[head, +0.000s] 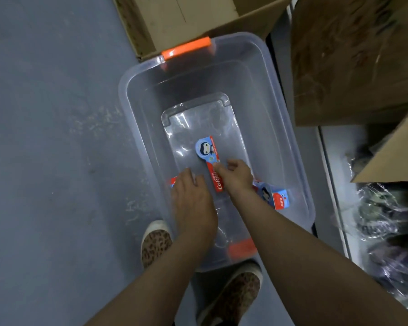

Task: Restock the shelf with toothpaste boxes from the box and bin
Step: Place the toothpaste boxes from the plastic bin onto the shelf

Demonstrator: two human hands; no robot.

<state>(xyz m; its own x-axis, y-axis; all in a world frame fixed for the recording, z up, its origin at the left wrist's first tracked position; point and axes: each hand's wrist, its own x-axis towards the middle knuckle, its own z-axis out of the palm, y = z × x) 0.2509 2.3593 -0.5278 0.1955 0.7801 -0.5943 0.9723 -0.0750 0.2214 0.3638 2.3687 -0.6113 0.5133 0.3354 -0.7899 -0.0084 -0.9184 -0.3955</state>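
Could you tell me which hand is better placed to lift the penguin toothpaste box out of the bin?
Right: the right hand already pinches the penguin box; the left hand covers another box.

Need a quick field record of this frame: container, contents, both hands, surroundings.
container: clear plastic bin with orange latches, on the floor
contents: three toothpaste boxes visible at the bottom
middle box: penguin picture, red stripe
right box: lies beside the right wrist
left box: mostly hidden under the left hand
right hand: pinches the middle box
left hand: reaches onto the left box, grip unclear
surroundings: open cardboard box beyond the bin
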